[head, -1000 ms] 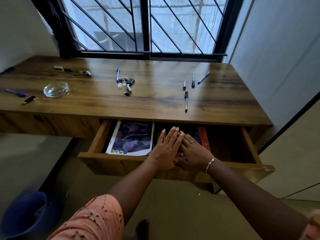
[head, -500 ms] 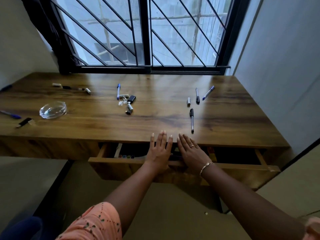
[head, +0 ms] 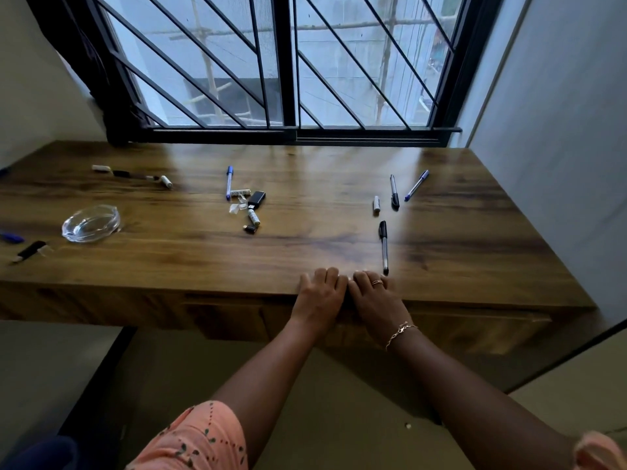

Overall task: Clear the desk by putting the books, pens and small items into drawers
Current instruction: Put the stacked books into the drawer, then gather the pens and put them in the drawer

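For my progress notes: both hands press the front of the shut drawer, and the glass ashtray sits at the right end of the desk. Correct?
One slip: the head view shows the glass ashtray at the left end of the desk, not the right. The rest stands: the left hand and right hand press the front of the shut drawer.

My desk (head: 305, 239) is dark-grained wood, its top smooth and glossy where it catches the light; the dish (head: 91, 223) on it is clear glass, the window bars (head: 285, 62) matt black metal, my sleeve (head: 200, 439) printed cloth

About six pens (head: 383, 247), one glass dish (head: 91, 223)
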Action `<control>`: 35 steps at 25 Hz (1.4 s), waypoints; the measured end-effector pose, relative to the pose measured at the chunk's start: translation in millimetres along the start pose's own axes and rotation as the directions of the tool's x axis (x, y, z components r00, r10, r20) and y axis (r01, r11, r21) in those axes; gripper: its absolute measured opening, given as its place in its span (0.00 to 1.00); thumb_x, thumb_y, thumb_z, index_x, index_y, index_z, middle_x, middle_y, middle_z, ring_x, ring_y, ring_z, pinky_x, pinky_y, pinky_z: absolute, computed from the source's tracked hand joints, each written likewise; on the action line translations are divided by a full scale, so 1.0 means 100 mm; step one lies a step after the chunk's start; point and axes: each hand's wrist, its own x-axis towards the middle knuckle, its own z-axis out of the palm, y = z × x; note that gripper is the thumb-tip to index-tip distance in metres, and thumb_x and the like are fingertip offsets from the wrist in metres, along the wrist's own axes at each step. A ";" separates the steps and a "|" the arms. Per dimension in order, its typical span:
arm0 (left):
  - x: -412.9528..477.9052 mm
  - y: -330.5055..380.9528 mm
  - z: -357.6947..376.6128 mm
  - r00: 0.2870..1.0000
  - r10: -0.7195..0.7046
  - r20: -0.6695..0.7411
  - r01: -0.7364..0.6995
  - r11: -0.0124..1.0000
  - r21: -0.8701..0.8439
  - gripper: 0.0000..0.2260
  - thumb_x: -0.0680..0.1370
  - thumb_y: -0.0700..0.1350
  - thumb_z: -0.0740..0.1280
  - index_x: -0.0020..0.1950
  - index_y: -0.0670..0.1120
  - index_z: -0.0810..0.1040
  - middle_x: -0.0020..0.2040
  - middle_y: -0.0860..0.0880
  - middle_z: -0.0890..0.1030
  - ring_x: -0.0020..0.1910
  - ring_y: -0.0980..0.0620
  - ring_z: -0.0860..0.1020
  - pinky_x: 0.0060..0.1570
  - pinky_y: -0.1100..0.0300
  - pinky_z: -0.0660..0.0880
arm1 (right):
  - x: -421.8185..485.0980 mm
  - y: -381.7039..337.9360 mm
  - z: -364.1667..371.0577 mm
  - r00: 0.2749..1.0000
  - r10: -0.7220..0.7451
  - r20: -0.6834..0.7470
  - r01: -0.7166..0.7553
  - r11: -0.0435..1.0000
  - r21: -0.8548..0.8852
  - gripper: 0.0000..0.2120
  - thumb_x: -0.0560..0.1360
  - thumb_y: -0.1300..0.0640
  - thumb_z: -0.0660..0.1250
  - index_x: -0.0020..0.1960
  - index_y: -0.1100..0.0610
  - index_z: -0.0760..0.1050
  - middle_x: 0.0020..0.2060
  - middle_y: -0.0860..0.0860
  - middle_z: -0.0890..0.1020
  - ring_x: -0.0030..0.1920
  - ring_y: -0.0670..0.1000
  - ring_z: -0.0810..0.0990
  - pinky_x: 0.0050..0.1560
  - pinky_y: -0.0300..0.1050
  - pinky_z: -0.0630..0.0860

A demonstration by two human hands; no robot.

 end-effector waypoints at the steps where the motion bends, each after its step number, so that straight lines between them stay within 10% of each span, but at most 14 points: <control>1: 0.01 0.00 -0.02 0.999 0.034 -0.018 -0.033 0.999 0.042 0.13 0.70 0.51 0.69 0.52 0.48 0.77 0.47 0.47 0.78 0.43 0.49 0.77 0.37 0.56 0.73 | 0.01 0.00 -0.02 0.999 0.011 -0.042 -0.012 1.000 -0.018 0.21 0.73 0.55 0.51 0.61 0.57 0.74 0.57 0.56 0.78 0.57 0.57 0.78 0.53 0.51 0.76; 4: 0.05 -0.02 0.04 0.997 0.058 -0.060 -0.051 0.993 0.108 0.10 0.64 0.53 0.74 0.41 0.51 0.80 0.37 0.51 0.79 0.34 0.53 0.77 0.29 0.60 0.72 | 0.05 0.01 0.03 0.988 -0.010 -0.157 0.006 1.000 -0.028 0.19 0.67 0.53 0.53 0.46 0.56 0.81 0.41 0.52 0.83 0.40 0.53 0.83 0.36 0.45 0.78; 10: 0.06 -0.02 0.09 0.988 0.103 -0.116 -0.095 0.993 0.071 0.13 0.62 0.55 0.74 0.41 0.51 0.81 0.37 0.51 0.79 0.33 0.53 0.77 0.30 0.60 0.73 | 0.07 -0.01 0.07 0.977 0.006 -0.213 -0.007 1.000 -0.008 0.16 0.64 0.49 0.59 0.49 0.56 0.72 0.41 0.53 0.81 0.40 0.55 0.80 0.37 0.47 0.78; 16: 0.26 -0.38 -0.01 0.978 0.196 0.069 -0.164 0.933 -0.319 0.24 0.76 0.56 0.62 0.66 0.42 0.69 0.59 0.43 0.73 0.56 0.44 0.73 0.51 0.52 0.71 | 0.38 0.06 -0.15 0.990 0.062 0.126 -0.090 0.970 0.226 0.20 0.70 0.48 0.67 0.59 0.54 0.69 0.58 0.51 0.71 0.59 0.54 0.71 0.58 0.47 0.69; 22: 0.46 -0.81 -0.02 0.958 0.253 0.134 -0.171 0.880 -0.443 0.19 0.76 0.51 0.63 0.65 0.44 0.70 0.61 0.43 0.74 0.56 0.42 0.74 0.51 0.51 0.72 | 0.77 0.02 -0.46 0.967 0.050 0.250 -0.166 0.869 0.466 0.16 0.75 0.55 0.63 0.61 0.56 0.73 0.59 0.56 0.75 0.58 0.56 0.75 0.57 0.44 0.70; 28: 0.76 -0.95 -0.09 0.976 0.219 0.009 -0.192 0.873 -0.449 0.18 0.76 0.55 0.64 0.61 0.47 0.72 0.60 0.48 0.75 0.55 0.47 0.75 0.50 0.54 0.72 | 0.98 0.43 -0.46 0.798 0.590 0.126 -0.580 0.693 0.429 0.17 0.73 0.58 0.65 0.61 0.56 0.71 0.58 0.58 0.76 0.58 0.59 0.76 0.56 0.46 0.72; 35: 1.48 -0.84 -0.14 0.973 0.229 -0.021 -0.213 0.862 -0.460 0.19 0.76 0.56 0.63 0.62 0.46 0.72 0.60 0.48 0.75 0.58 0.47 0.73 0.50 0.54 0.71 | 1.23 0.71 -0.17 0.710 0.646 0.280 -0.704 0.652 0.281 0.18 0.76 0.60 0.58 0.65 0.60 0.60 0.61 0.62 0.73 0.62 0.61 0.73 0.61 0.50 0.69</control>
